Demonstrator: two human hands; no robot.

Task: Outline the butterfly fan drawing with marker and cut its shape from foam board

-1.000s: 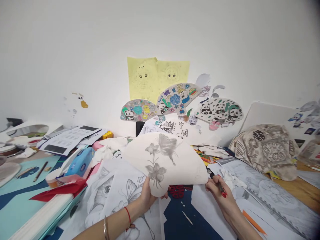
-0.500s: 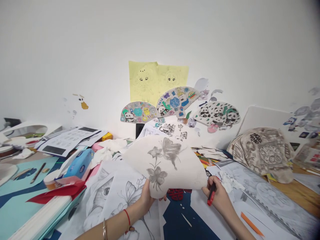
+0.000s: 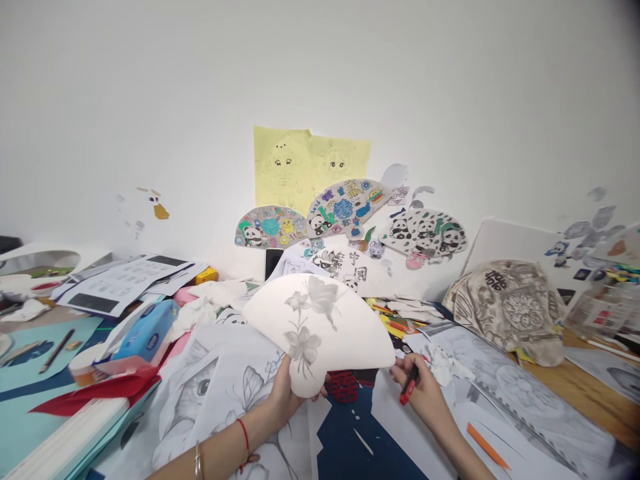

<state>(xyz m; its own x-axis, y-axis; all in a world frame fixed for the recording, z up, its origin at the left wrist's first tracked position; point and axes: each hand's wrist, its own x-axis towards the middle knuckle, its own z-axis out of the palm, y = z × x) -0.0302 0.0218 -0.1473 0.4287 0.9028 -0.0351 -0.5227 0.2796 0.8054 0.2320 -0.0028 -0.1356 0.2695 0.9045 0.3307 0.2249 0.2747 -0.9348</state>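
Behind the messy counter (image 3: 565, 385) is a white wall (image 3: 320, 60); the left hand (image 3: 286, 392) holds up a white fan (image 3: 345, 339) over some drawings (image 3: 245, 373), and the right hand (image 3: 421, 379) holds a black and red pen (image 3: 410, 385) near the fan's right corner

1. Had open air over the dark blue sheet (image 3: 360, 437), between the left hand (image 3: 286, 393) and the right hand (image 3: 425, 385) with its pen (image 3: 409, 387).
2. Was blocked straight ahead by the white fan (image 3: 350, 337) in the left hand.
3. Was hemmed in at left by the tissue pack (image 3: 147, 333) and red paper (image 3: 105, 390).
4. Met brown fans (image 3: 505, 310) at far right.
5. Opened upward above the white fan, before the wall (image 3: 320, 60).
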